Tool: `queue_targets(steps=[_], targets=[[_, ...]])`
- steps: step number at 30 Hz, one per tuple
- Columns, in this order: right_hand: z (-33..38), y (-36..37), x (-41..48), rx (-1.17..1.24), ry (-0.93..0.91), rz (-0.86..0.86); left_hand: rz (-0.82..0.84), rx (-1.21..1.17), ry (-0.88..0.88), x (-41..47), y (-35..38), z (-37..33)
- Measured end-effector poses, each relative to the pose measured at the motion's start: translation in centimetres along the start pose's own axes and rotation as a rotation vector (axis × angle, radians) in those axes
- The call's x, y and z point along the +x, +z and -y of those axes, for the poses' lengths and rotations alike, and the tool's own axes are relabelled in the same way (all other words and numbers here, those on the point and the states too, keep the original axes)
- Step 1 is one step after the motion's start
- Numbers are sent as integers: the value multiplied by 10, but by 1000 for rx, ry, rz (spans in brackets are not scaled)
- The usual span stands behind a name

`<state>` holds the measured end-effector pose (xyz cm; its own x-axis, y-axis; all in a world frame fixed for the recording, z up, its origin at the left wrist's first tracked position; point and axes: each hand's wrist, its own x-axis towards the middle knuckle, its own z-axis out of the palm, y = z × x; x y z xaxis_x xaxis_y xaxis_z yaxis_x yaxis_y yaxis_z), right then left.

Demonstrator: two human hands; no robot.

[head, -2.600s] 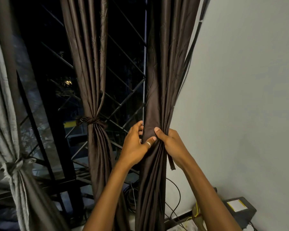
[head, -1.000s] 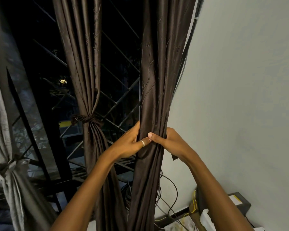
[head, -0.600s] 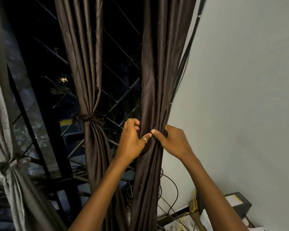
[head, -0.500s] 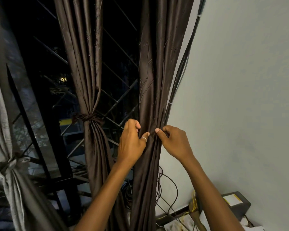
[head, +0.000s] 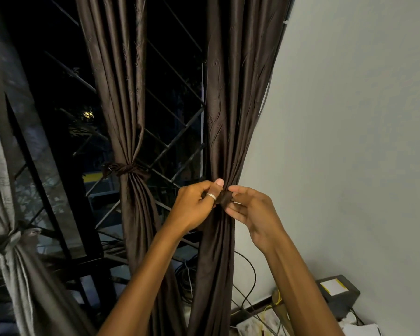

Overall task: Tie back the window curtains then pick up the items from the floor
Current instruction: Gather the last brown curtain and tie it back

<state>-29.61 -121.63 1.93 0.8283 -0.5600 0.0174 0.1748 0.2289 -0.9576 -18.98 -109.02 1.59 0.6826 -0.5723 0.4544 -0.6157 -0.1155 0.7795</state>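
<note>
Both pinched on the tie-band: your left hand [head: 192, 204] and right hand [head: 254, 212] | dark brown satin curtain [head: 228, 117] gathered at the wall edge | cinches folds for knotting.

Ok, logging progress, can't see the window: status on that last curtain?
Left hand and right hand both pinching the tie at the right curtain. Knot not finished. Middle curtain already tied. Nothing blocking.
</note>
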Motion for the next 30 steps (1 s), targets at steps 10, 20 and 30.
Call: queue_targets(steps=[10,20,30], targets=[[-4,11,-2,-157,-97,53,-6,203,109,5,-5,11],[-43,17,-4,-636,-402,90,4,67,-60,11,-6,6],[-59,25,-1,-908,-672,-81,40,63,-102,11,-7,1]])
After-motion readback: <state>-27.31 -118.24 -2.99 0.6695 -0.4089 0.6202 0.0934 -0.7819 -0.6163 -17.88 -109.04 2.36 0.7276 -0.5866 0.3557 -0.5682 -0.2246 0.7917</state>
